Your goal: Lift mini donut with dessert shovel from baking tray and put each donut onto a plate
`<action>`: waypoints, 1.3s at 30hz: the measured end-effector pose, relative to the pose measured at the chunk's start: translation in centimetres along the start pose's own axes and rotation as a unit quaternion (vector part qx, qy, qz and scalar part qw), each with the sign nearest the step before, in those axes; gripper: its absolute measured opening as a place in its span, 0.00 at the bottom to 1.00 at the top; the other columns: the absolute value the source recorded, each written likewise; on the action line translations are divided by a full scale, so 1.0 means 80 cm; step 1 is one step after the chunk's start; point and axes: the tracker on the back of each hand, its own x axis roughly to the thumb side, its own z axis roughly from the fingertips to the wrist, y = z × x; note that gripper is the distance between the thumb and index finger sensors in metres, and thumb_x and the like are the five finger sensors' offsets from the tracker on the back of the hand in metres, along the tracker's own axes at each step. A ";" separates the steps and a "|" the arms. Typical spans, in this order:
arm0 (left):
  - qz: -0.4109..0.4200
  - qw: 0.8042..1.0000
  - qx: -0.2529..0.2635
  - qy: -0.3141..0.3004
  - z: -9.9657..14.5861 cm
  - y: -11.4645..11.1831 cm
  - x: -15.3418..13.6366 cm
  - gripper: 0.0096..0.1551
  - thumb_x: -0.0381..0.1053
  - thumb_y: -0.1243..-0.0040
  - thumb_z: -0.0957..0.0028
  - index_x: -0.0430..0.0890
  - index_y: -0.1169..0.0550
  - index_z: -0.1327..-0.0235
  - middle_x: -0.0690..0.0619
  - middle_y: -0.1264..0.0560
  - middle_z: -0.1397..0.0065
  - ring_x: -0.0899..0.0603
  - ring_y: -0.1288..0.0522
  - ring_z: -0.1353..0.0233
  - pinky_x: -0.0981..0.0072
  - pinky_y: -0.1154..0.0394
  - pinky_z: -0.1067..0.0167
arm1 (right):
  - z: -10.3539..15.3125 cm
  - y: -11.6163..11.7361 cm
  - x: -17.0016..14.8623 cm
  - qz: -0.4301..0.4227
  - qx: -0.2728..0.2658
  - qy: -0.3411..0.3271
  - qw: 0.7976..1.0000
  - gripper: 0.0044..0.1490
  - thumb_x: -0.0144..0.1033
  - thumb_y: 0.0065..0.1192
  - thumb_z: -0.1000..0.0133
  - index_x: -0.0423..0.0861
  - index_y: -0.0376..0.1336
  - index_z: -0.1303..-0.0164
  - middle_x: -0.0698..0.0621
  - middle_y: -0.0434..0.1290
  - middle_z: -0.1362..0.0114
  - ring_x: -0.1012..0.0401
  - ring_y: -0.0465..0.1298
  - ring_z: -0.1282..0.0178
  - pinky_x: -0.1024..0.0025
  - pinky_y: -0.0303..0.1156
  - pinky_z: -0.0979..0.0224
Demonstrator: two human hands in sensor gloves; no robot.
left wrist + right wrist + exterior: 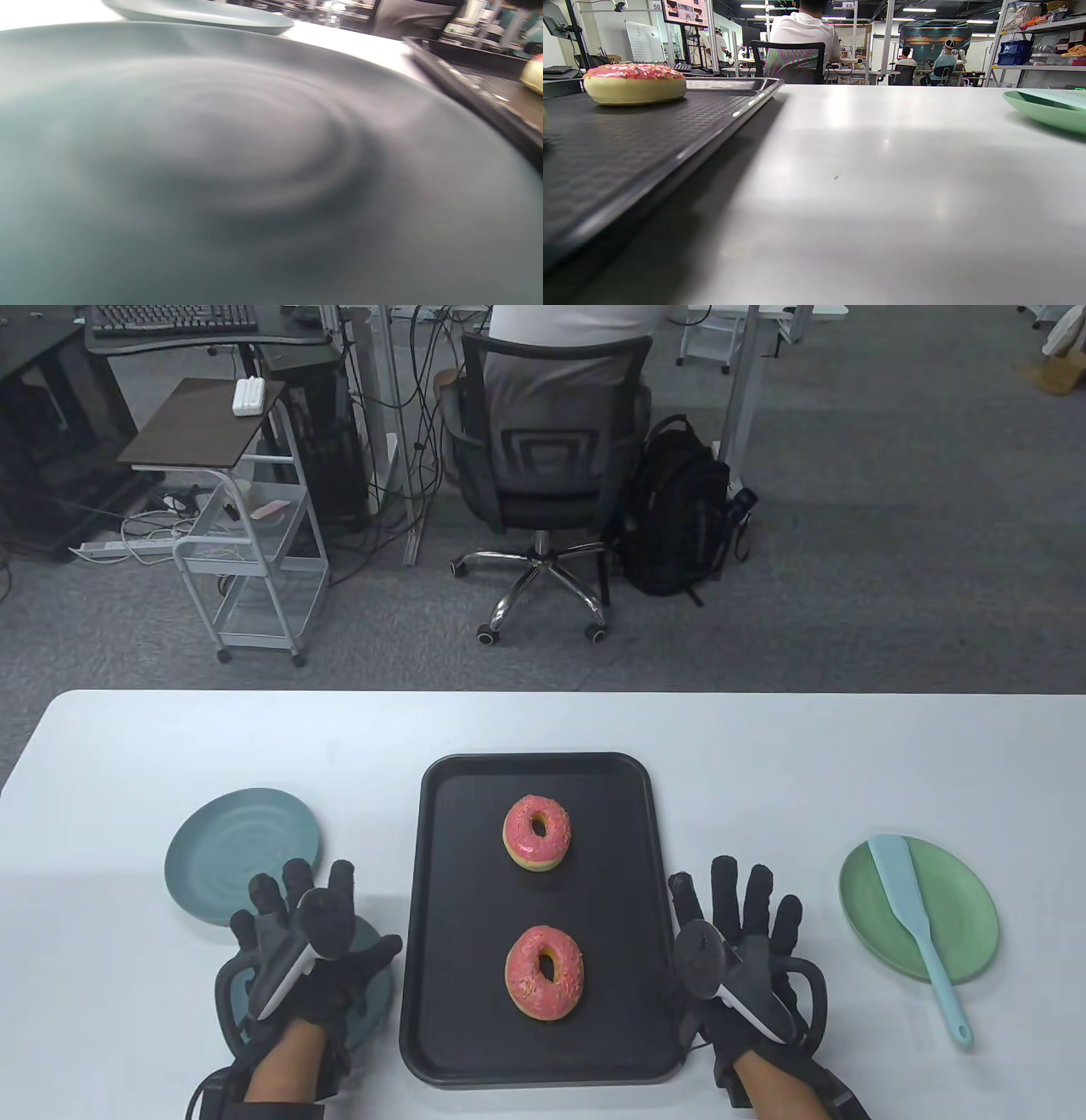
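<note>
A black baking tray lies at the table's middle with two pink-iced mini donuts on it, one far and one near. The light blue dessert shovel lies across a green plate at the right. My left hand rests flat, fingers straight, on a blue-grey plate left of the tray. My right hand lies flat on the table between tray and green plate, holding nothing. In the right wrist view the far donut sits on the tray. No fingers show in either wrist view.
A second blue-grey plate sits beyond my left hand, also seen as the far plate in the left wrist view. Past the table's far edge a person sits on an office chair, with a backpack and a cart nearby.
</note>
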 end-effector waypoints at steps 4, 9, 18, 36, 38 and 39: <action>0.029 0.998 -0.011 0.062 -0.009 0.000 -0.035 0.61 0.82 0.47 0.57 0.69 0.68 0.25 0.50 0.75 0.17 0.29 0.73 0.16 0.28 0.69 0.25 | 0.001 -0.001 -0.002 -0.002 -0.004 0.000 1.000 0.74 0.77 0.55 0.71 0.65 0.26 0.22 0.48 0.17 0.13 0.38 0.20 0.17 0.31 0.18 0.24; 0.058 0.992 -0.039 0.102 -0.017 -0.004 -0.070 0.60 0.75 0.39 0.53 0.70 0.64 0.24 0.50 0.71 0.16 0.29 0.65 0.14 0.28 0.65 0.24 | 0.002 -0.002 -0.004 -0.005 -0.002 0.000 1.000 0.74 0.77 0.55 0.71 0.65 0.26 0.22 0.48 0.17 0.13 0.38 0.20 0.16 0.31 0.18 0.24; 0.028 0.980 -0.072 0.182 -0.022 -0.013 -0.078 0.58 0.70 0.38 0.50 0.60 0.60 0.20 0.44 0.57 0.14 0.30 0.49 0.15 0.34 0.46 0.23 | 0.003 -0.003 -0.006 0.001 0.007 0.002 1.000 0.74 0.77 0.55 0.71 0.65 0.26 0.22 0.48 0.17 0.14 0.38 0.20 0.17 0.31 0.18 0.25; 0.061 0.976 -0.036 0.204 -0.005 0.023 -0.086 0.27 0.49 0.38 0.47 0.51 0.27 0.32 0.46 0.28 0.33 0.40 0.24 0.40 0.37 0.30 0.34 | 0.005 -0.005 -0.005 0.005 0.013 0.002 1.000 0.73 0.77 0.55 0.70 0.64 0.27 0.22 0.47 0.17 0.13 0.38 0.21 0.17 0.31 0.18 0.25; 0.090 0.977 -0.027 0.193 -0.001 0.031 -0.087 0.24 0.49 0.39 0.46 0.51 0.23 0.35 0.47 0.26 0.35 0.41 0.22 0.42 0.39 0.28 0.35 | 0.005 -0.005 -0.005 0.007 0.012 0.002 1.000 0.73 0.77 0.55 0.70 0.64 0.27 0.21 0.47 0.18 0.13 0.37 0.21 0.17 0.31 0.18 0.25; 0.101 0.977 -0.023 0.186 0.001 0.034 -0.087 0.23 0.49 0.39 0.46 0.51 0.22 0.37 0.47 0.25 0.36 0.41 0.22 0.43 0.40 0.27 0.35 | 0.006 -0.005 -0.005 0.007 0.012 0.001 1.000 0.73 0.77 0.55 0.69 0.64 0.27 0.21 0.47 0.18 0.13 0.37 0.21 0.17 0.31 0.18 0.25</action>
